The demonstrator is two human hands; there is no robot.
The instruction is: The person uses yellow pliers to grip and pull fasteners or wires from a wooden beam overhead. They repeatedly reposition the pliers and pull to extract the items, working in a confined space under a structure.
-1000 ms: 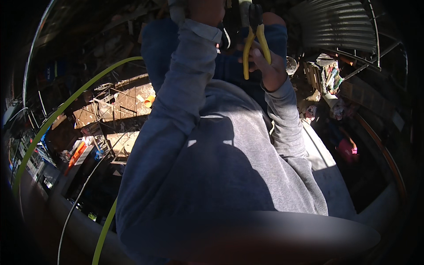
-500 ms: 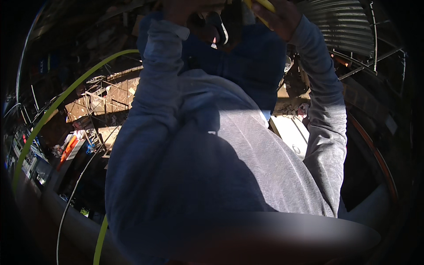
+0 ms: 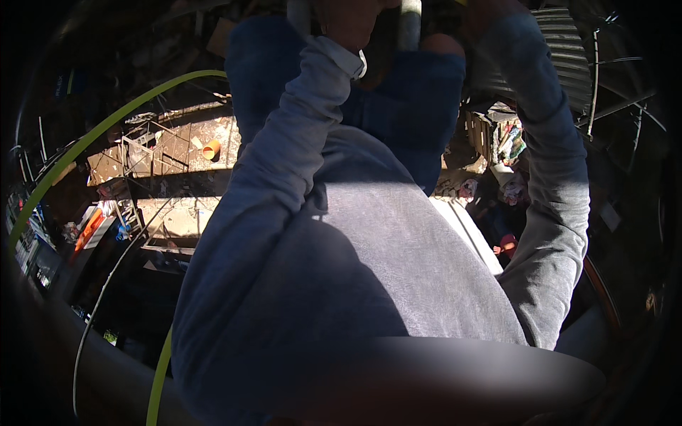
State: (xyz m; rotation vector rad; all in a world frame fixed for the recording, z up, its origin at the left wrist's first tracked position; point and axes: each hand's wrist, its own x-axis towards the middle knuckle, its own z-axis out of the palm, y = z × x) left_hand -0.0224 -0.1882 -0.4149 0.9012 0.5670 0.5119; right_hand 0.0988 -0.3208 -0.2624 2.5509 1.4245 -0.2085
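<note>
At top edge: left hand (image 3: 352, 18) and right hand (image 3: 490, 11) cut off beside grey pipe (image 3: 409, 21).
Grip: cannot tell for either.
Room: open drop below the sleeves.

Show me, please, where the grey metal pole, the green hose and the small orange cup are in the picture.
grey metal pole (image 3: 410, 21), head view, on its shaft near the top edge.
green hose (image 3: 106, 128), head view, on its curved upper stretch at the left.
orange cup (image 3: 211, 150), head view, on its side, far below.
</note>
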